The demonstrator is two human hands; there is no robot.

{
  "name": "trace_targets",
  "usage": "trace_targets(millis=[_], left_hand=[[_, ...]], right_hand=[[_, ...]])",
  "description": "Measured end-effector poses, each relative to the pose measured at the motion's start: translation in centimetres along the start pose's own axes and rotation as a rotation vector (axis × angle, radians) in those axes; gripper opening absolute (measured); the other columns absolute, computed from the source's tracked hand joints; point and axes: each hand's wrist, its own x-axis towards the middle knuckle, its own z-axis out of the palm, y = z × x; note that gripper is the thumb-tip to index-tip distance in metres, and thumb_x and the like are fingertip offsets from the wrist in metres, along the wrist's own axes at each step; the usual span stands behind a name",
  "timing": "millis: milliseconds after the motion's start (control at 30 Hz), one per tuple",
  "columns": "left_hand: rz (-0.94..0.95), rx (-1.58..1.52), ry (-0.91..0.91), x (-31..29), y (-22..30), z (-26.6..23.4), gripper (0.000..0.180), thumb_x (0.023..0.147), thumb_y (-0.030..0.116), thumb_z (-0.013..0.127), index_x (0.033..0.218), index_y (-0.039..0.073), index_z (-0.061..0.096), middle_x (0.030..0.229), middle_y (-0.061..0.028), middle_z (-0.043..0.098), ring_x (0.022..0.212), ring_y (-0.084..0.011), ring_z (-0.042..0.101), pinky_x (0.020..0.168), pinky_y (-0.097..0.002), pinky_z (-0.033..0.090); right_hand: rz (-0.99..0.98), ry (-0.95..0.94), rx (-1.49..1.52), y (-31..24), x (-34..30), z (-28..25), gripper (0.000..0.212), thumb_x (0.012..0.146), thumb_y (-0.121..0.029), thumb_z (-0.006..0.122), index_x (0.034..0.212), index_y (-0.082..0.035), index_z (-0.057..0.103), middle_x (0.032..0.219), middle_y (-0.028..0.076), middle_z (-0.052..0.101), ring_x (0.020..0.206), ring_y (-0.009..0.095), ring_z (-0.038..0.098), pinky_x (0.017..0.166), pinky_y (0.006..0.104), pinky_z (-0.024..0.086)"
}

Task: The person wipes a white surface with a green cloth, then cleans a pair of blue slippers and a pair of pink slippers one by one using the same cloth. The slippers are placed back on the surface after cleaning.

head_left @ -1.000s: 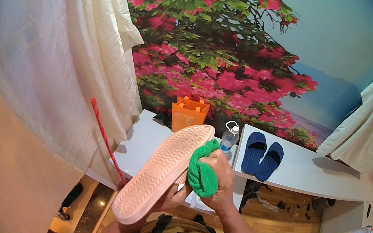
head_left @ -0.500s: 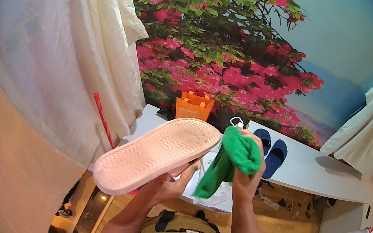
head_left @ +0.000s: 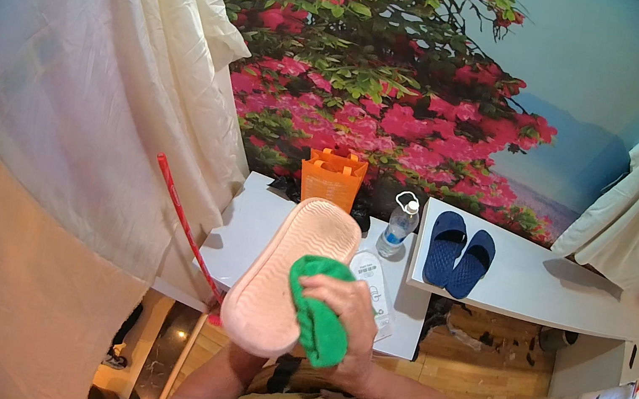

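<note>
A pale pink slipper [head_left: 286,266] is held up with its grooved sole facing me, toe end away. My left hand [head_left: 246,360] grips it from beneath; its fingers are hidden behind the sole and only the wrist area shows. In my right hand [head_left: 343,306] a green cloth [head_left: 317,323] is bunched, and the fingers press it against the right side of the sole. Behind the slipper stands a white table [head_left: 248,217]. On it, just right of the slipper, lies a flat white printed package [head_left: 374,290].
A clear bottle [head_left: 398,226] and an orange bag [head_left: 332,176] stand on the table. Two dark blue slippers [head_left: 459,258] rest on a white bench [head_left: 550,296] to the right. A red stick [head_left: 186,227] leans by the cream curtain [head_left: 160,86]. Dark scraps litter the wooden floor [head_left: 492,384].
The slipper has turned more upright and shifted right. My right hand has lowered the green cloth from beside the slipper onto its sole. The bottle now shows fully.
</note>
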Motion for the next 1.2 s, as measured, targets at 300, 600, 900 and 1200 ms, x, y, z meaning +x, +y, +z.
trace_targets(millis=[300, 600, 900, 1200], left_hand=[[-0.395, -2.020, 0.092, 2.7, -6.8, 2.5, 0.069, 0.119, 0.049, 0.050, 0.172, 0.008, 0.037, 0.168, -0.0148, 0.051, 0.152, -0.0286, 0.052, 0.131, -0.0473, 0.041], [-0.051, -0.730, 0.030, 5.6, -5.0, -0.7, 0.069, 0.110, 0.041, 0.059, 0.168, 0.007, 0.042, 0.165, -0.0187, 0.050, 0.154, -0.0343, 0.048, 0.130, -0.0528, 0.037], [0.270, 0.090, -0.019, 6.8, -6.4, -0.2, 0.072, 0.100, 0.032, 0.068, 0.164, 0.006, 0.047, 0.162, -0.0225, 0.050, 0.155, -0.0401, 0.043, 0.130, -0.0583, 0.032], [0.581, 0.547, 0.184, 6.0, -3.0, -0.5, 0.046, 0.098, 0.011, 0.075, 0.141, -0.005, 0.067, 0.146, -0.0246, 0.067, 0.138, -0.0447, 0.065, 0.121, -0.0598, 0.049]], right_hand=[[-0.024, -0.117, 0.155, -0.1, -1.0, 0.5, 0.062, 0.081, -0.003, 0.090, 0.139, -0.005, 0.068, 0.144, 0.018, 0.070, 0.115, 0.035, 0.067, 0.100, 0.0410, 0.052], [1.134, 0.158, 1.043, 3.2, -2.0, -1.2, 0.055, 0.109, -0.017, 0.076, 0.159, -0.006, 0.054, 0.151, 0.012, 0.066, 0.134, 0.025, 0.069, 0.112, 0.0449, 0.059], [1.375, 0.190, 1.284, 3.0, -2.2, -0.7, 0.045, 0.106, -0.014, 0.077, 0.147, -0.001, 0.063, 0.139, 0.015, 0.075, 0.122, 0.029, 0.077, 0.108, 0.0480, 0.065], [1.067, 0.417, 1.539, 8.1, -3.0, -1.8, 0.040, 0.109, -0.016, 0.070, 0.143, 0.004, 0.064, 0.128, 0.023, 0.079, 0.113, 0.034, 0.080, 0.102, 0.0498, 0.068]])
